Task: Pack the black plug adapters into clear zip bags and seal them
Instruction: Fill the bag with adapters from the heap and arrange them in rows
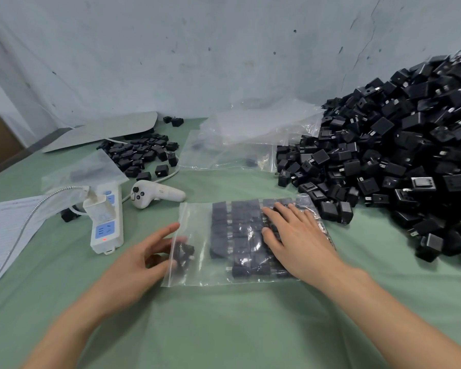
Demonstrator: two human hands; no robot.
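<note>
Pinning bag under splayed right hand to steady rows, slipping in adapter pinched by left hand.

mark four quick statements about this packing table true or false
1. The right hand lies flat on the zip bag. True.
2. The big adapter pile sits to the person's left. False: it is on the right.
3. The left hand holds an adapter at the bag's open mouth. True.
4. The power strip is black. False: it is white.
</note>
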